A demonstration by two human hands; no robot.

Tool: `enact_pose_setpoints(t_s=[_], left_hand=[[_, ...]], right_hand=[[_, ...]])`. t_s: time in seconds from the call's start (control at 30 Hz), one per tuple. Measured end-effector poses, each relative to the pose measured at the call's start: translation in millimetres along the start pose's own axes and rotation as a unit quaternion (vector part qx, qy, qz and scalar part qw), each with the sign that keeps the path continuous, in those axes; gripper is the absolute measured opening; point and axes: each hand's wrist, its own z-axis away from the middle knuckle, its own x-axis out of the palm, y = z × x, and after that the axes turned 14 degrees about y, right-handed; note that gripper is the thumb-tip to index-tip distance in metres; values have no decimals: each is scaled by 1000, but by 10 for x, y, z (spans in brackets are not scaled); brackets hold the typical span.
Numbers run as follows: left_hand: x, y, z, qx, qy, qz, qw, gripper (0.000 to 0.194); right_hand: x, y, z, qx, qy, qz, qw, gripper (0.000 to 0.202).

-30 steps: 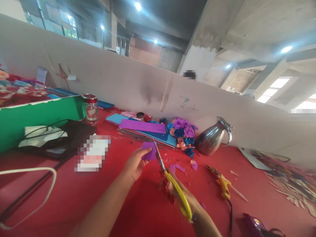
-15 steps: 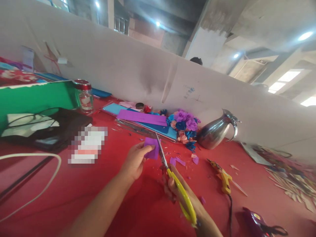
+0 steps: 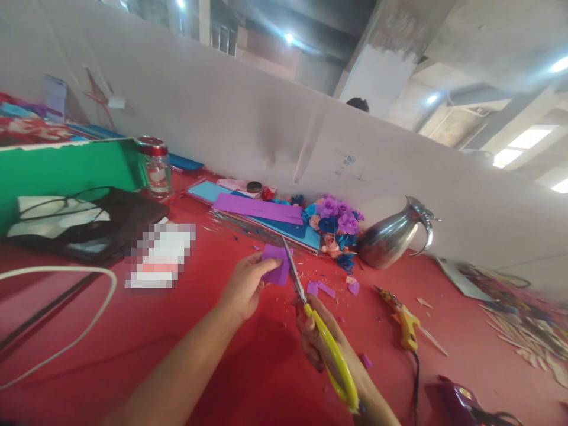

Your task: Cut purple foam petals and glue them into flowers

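Observation:
Between the thumb and fingers of my left hand [image 3: 243,286] is a small rectangle of purple paper [image 3: 274,273]. My right hand [image 3: 314,331] is wrapped around the yellow handles of a pair of scissors [image 3: 331,349]. The blades point up and away, lying along the paper's right edge and looking nearly closed; whether paper sits between them I cannot tell. Purple scraps [image 3: 326,289] lie just beyond the scissors on the red tabletop [image 3: 248,378]. Farther back, a long purple paper strip [image 3: 257,208] rests on blue sheets [image 3: 306,238].
A bunch of paper flowers [image 3: 337,222] lies by a metal jug [image 3: 393,239]. At right are a yellow glue gun [image 3: 406,325], a purple device [image 3: 461,399] and thin sticks [image 3: 523,337]. Leftward are a lidded glass jar [image 3: 156,168], a black bag [image 3: 128,207] and a white cable [image 3: 113,284].
The whole view has shifted slightly. Both hands keep their hold on the paper and the scissors, with little visible movement between them.

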Motion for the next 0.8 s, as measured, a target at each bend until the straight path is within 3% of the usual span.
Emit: enact_pose_setpoints(t_s=[0.8], left_hand=[[-56, 35, -70, 19, 6, 12, 1000, 15]], right_hand=[[-40, 15, 17, -27, 16, 52, 998, 51]])
